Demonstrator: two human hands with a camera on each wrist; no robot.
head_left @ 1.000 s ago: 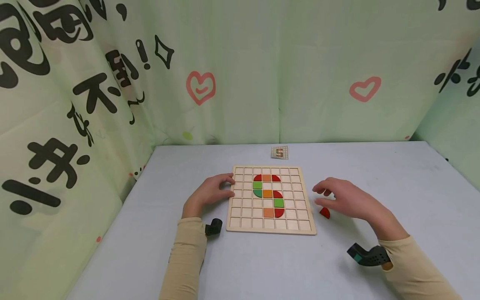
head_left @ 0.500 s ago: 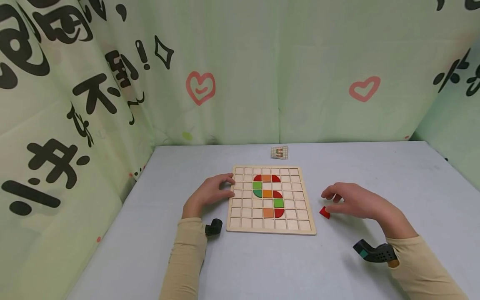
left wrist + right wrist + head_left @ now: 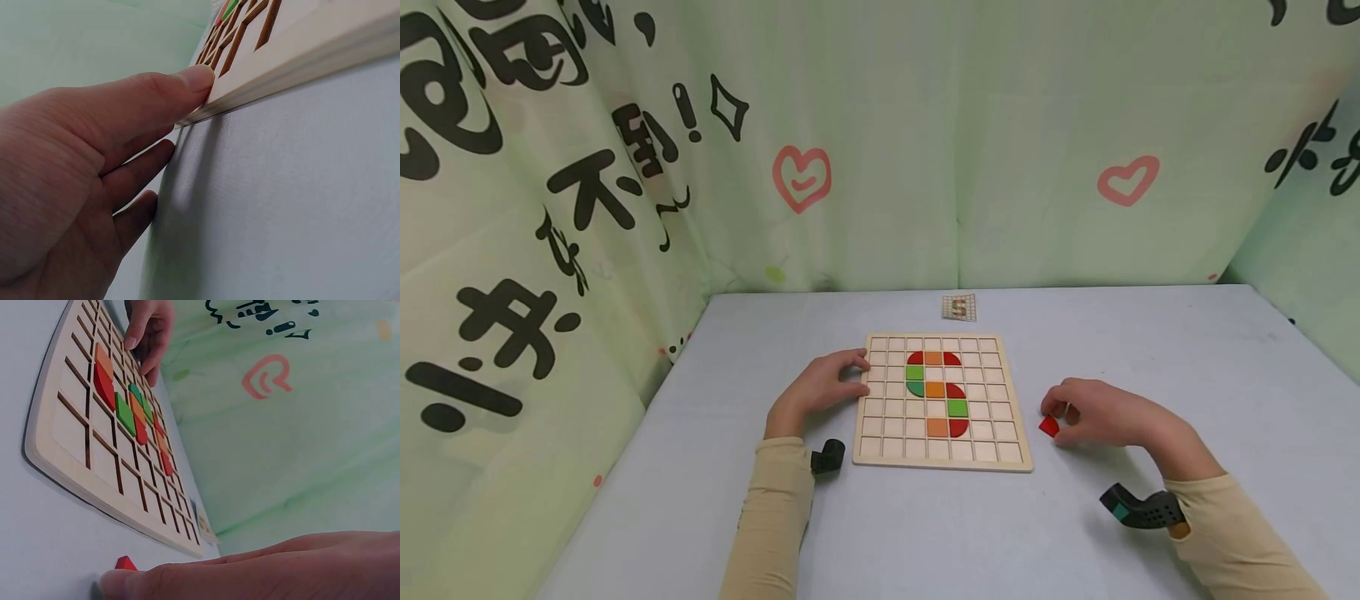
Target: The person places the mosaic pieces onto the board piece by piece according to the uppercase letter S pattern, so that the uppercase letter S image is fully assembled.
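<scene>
A square wooden grid board (image 3: 992, 433) lies on the table, with red, orange and green tiles forming an S-like line in its cells. My left hand (image 3: 823, 387) rests at the board's left edge. In the left wrist view its thumb (image 3: 197, 78) touches the rim, while the other fingers extend past the side, loosely spread. To the right of the board, my right hand (image 3: 1101, 412) pinches a small red tile (image 3: 1049, 426) between thumb and fingers, low over the table. The right wrist view shows only a corner of this red tile (image 3: 125, 563) beyond a fingertip.
Behind the board lies a small card (image 3: 958, 307) printed with a grid and a figure. A white cloth covers the table (image 3: 940, 533). Pale green curtains (image 3: 880, 233) with black lettering and red hearts hang at the back and sides.
My right hand has drawn back from beside the board and come down onto the red tile, its thumb and fingers closing around it. The left hand has kept its place.
</scene>
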